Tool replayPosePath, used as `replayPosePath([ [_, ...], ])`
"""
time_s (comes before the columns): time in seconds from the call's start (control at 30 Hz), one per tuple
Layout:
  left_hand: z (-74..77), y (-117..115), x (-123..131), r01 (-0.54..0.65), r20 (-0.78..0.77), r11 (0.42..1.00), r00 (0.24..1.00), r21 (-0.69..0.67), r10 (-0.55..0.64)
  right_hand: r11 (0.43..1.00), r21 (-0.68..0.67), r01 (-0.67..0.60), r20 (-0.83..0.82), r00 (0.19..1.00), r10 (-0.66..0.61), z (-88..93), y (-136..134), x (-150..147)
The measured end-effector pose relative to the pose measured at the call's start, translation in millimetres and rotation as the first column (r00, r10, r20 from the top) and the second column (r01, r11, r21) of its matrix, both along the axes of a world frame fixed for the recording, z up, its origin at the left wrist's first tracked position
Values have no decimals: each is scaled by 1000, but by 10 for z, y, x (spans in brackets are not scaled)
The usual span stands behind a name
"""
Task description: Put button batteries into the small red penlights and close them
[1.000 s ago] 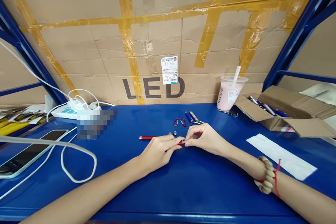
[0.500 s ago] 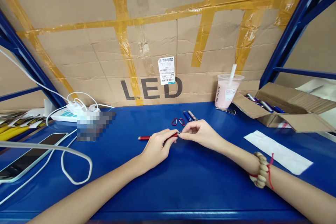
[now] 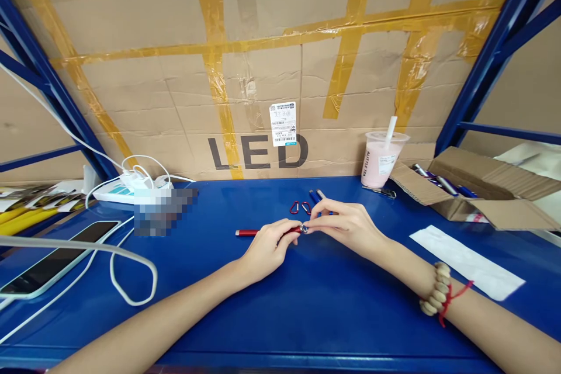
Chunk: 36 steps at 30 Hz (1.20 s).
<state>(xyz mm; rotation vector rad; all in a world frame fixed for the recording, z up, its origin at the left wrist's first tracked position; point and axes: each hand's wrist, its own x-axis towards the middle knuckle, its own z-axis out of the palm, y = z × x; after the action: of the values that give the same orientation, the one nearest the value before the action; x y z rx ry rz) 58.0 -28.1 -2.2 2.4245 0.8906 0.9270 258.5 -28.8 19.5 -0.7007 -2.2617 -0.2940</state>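
Observation:
My left hand (image 3: 270, 248) is closed around a slim red pen-shaped tube (image 3: 246, 234) with a silver tip, which lies level just above the blue surface. Its middle is hidden under my fingers. At the tube's right end my right hand (image 3: 346, 223) pinches a small silver ring (image 3: 304, 229) between thumb and forefinger; whether the ring is joined to the tube I cannot tell. Just behind my hands lie two red carabiners (image 3: 294, 207). Beside them are slim blue pen-shaped tubes (image 3: 314, 196), partly covered by my right hand.
A cup of pink drink (image 3: 380, 160) with a straw stands at the back right, near an open cardboard box (image 3: 508, 210) of pen-shaped tubes. A white paper strip (image 3: 467, 262) lies at right. A phone (image 3: 61, 260), white cables (image 3: 155, 280) and a power strip (image 3: 109, 191) occupy the left.
My right hand has turned and its fingers have shifted around the tube's right end, so the silver ring now shows. The whole view has tilted slightly; my left hand keeps its hold.

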Motion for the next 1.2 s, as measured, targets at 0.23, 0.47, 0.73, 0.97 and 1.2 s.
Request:
replayPosePath([
  [0.23, -27, -34, -34, 69, -7, 995, 998, -76, -69, 1000, -20, -15, 4, 1000, 15, 14, -38, -20],
  [0.47, -24, -47, -46, 50, -39, 997, 998, -67, -53, 970, -242, 16, -106, 994, -42, -38, -35, -56],
  [0.73, -60, -31, -45, 42, 3, 999, 999, 12, -42, 750, -657, -71, -243, 962, -123, -37, -15, -100],
  [0.97, -71, -31, -44, 36, 8, 998, 999, 51, -37, 512, -840, -181, -299, 941, -159, -62, 22, -64],
  [1.2, -65, -20, -36, 50, 26, 996, 998, 76, -52, 453, -870, -193, -308, 931, -195, -58, 42, -65],
])
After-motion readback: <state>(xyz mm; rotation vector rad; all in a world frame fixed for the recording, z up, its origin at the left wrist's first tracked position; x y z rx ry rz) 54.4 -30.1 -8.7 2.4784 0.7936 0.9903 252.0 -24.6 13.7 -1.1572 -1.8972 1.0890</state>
